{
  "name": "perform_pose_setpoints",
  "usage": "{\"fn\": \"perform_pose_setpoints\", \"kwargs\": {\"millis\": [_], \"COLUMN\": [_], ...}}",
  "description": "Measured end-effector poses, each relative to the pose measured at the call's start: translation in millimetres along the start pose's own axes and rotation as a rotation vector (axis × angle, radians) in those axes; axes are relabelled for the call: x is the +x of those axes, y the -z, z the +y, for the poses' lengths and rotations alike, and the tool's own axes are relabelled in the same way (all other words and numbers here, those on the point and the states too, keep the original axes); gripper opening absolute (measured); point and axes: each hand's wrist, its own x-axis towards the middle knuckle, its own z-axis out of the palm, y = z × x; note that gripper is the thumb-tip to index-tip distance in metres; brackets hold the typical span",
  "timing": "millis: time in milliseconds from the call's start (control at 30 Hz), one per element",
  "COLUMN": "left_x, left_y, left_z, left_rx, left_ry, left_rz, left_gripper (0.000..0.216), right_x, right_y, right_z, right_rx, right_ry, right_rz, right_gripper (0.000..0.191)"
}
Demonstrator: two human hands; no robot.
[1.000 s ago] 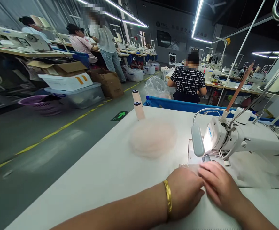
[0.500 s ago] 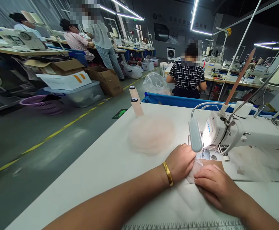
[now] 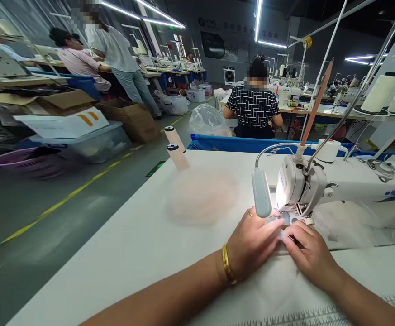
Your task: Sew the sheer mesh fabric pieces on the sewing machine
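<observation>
A thin, sheer pale fabric [image 3: 281, 234] is pinched between my two hands, just in front of the sewing machine [image 3: 290, 185]. My left hand [image 3: 254, 242], with a gold bangle and a ring, holds it from the left, its fingertips close to the needle area under the lamp [image 3: 261, 192]. From the right, my right hand [image 3: 311, 249] grips the fabric between thumb and bent fingers. Its loose part spreads faintly over the white table below my hands. The lamp and my fingers hide part of the needle plate.
Blurred, a round heap of pale sheer fabric [image 3: 202, 194] lies on the table, with two thread cones [image 3: 177, 156] behind it. More sheer fabric [image 3: 346, 222] lies under the machine arm. A ruler strip [image 3: 319, 317] runs along the front edge. A person [image 3: 254, 106] sits ahead.
My hands have come closer together, and the right one has turned into a pinch near the machine. The brown piece beneath it is out of sight. The whole view has shifted.
</observation>
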Motion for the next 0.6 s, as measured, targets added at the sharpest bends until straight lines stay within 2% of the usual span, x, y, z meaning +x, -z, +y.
{"fn": "perform_pose_setpoints", "kwargs": {"millis": [233,600], "left_x": [-1.2,-4.6], "left_y": [-3.8,-5.8], "left_z": [-0.3,-3.6], "left_rx": [-0.050,-0.049], "left_ry": [-0.043,-0.012], "left_rz": [0.091,0.078], "left_gripper": [0.022,0.021], "right_x": [-0.4,0.2], "right_y": [-0.7,-2.0], "right_z": [0.1,-2.0], "right_rx": [0.000,0.018], "right_ry": [-0.002,0.000], "right_rz": [0.011,0.020], "right_gripper": [0.022,0.022]}}
